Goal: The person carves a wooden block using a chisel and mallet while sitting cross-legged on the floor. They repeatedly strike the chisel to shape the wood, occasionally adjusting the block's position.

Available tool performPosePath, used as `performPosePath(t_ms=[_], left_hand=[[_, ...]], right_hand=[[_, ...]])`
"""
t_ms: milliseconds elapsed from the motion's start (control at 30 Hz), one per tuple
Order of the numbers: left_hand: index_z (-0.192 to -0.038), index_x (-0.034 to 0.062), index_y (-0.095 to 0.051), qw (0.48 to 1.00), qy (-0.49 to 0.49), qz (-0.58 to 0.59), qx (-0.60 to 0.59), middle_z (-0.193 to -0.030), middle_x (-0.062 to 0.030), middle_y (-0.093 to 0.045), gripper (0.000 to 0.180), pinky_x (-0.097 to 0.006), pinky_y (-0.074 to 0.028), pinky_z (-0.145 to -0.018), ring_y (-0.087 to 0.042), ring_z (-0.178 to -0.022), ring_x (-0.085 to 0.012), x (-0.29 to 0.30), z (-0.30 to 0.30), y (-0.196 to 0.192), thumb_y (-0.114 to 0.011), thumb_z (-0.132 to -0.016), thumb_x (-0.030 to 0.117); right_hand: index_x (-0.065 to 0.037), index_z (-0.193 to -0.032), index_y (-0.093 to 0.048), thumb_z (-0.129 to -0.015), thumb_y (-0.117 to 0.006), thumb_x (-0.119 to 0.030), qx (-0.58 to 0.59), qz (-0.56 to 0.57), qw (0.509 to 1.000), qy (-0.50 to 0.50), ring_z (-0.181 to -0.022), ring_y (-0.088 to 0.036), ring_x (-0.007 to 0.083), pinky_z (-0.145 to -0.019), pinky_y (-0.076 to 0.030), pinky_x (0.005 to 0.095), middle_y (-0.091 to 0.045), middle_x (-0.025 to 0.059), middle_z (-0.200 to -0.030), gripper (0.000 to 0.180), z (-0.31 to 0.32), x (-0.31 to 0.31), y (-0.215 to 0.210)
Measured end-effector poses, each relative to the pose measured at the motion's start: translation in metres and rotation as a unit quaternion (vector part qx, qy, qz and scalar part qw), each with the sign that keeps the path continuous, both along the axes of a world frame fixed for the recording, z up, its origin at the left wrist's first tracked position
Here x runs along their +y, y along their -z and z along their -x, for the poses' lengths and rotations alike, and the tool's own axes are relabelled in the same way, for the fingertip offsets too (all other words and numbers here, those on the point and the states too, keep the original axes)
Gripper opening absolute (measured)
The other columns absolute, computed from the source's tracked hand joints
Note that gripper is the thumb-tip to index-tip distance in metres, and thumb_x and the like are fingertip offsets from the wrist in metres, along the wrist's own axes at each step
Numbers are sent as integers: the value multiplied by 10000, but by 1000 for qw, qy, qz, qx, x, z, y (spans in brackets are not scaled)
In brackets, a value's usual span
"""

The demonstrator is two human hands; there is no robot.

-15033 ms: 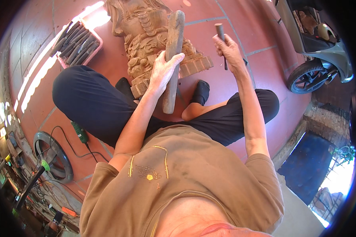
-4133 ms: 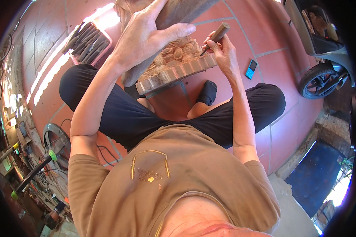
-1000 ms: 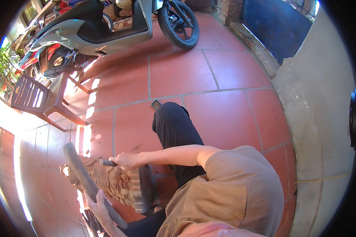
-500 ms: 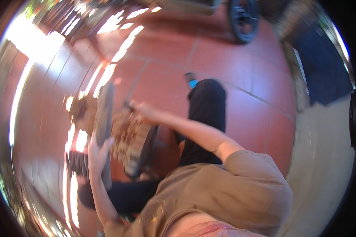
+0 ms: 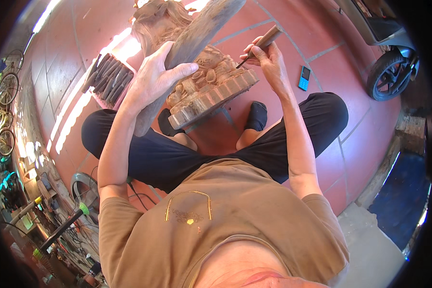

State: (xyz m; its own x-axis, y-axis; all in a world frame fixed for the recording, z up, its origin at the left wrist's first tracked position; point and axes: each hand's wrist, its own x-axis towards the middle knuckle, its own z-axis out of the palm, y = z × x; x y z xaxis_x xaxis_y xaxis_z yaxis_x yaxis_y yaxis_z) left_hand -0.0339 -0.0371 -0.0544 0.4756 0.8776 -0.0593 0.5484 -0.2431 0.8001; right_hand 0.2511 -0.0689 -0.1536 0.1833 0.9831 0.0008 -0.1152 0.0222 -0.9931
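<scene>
Seated cross-legged on red floor tiles (image 5: 269, 48), the left hand (image 5: 153, 79) wraps a wooden mallet (image 5: 187, 53) while the right hand (image 5: 269, 55) pinches a chisel (image 5: 259, 44), at one o'clock of the carved wooden sculpture (image 5: 211, 84); light, controlled taps suit best.

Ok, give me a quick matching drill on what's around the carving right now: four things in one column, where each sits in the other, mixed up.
Things:
1. wooden mallet
2. chisel
3. phone
4. box of chisels

Places:
A. flat on the red tiles, right of the right hand
B. gripped in the left hand, lying across the wood carving
C. on the floor left of the carving, beyond the left knee
D. pinched in the right hand, tip on the carving's top

Pairs: 1-B, 2-D, 3-A, 4-C
</scene>
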Motion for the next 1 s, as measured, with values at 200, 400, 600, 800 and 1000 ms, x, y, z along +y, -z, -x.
performPosePath(t_ms=[200, 400, 600, 800, 1000], left_hand=[[-1162, -41, -603, 1000, 9, 6, 10, -921, -181, -668, 619, -391, -501, -788, -633, -840, -224, 5, -2, -1, -765, -855, 471], [-1151, -40, -603, 998, 18, -35, -49, -917, -162, -666, 578, -370, -505, -780, -628, -828, -208, 3, -4, 1, -771, -867, 434], [-1166, -26, -590, 987, 11, -25, -158, -937, -157, -682, 573, -374, -514, -790, -648, -839, -215, 0, -9, -8, -781, -868, 425], [-1205, -44, -539, 991, 84, -35, 98, -914, -221, -698, 594, -417, -522, -806, -698, -847, -311, 3, -9, 6, -773, -878, 394], [-1279, -59, -517, 992, 67, -100, -44, -1013, -211, -697, 634, -394, -522, -839, -697, -921, -266, 0, -5, 1, -773, -886, 368]], right_hand=[[-20, -1136, -553, -1025, -575, -72, -103, 15, 993, -53, -864, -706, 165, -757, -563, 299, -681, 80, -954, 124, 12, 0, 12], [-10, -1125, -558, -991, -614, -61, -164, 16, 982, -96, -822, -692, 166, -744, -535, 330, -685, 97, -921, 154, 23, -2, 12], [-25, -1190, -563, -1016, -604, -82, -241, 17, 963, -121, -866, -694, 152, -789, -560, 298, -678, 63, -989, 188, 26, -3, 7], [-35, -1106, -570, -949, -658, -63, -229, -10, 969, -93, -775, -695, 201, -724, -526, 345, -701, 123, -879, 183, 31, -4, 8], [-35, -1103, -575, -948, -665, -68, -235, -10, 967, -99, -766, -693, 183, -722, -524, 338, -696, 109, -859, 182, 28, -2, 11]])
